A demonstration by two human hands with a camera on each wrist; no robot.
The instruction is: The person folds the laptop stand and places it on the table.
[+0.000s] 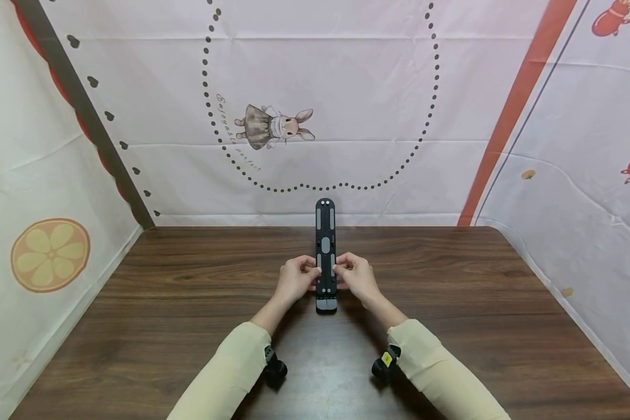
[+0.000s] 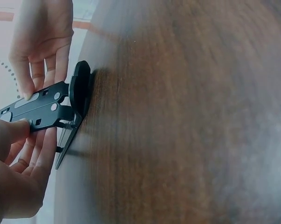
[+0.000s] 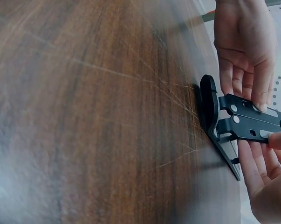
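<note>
A folded black laptop stand (image 1: 325,245) with grey pads is held between both hands, standing tilted over the table. On its left side my left hand (image 1: 296,277) grips the edge, thumb on the top face and fingers beneath. My right hand (image 1: 358,277) grips the right edge in the same manner. Both wrist views show the stand's two bars (image 2: 42,109) lying side by side. A flared black foot (image 3: 208,105) at its near end rests against the tabletop, and a thin strut slants beneath the bars.
The brown wood-grain table (image 1: 189,326) spreads out around the hands. Behind it hangs a pale printed cloth (image 1: 373,87) with a rabbit figure, and similar cloth lines both sides. Each sleeve carries a small black wrist camera (image 1: 276,370).
</note>
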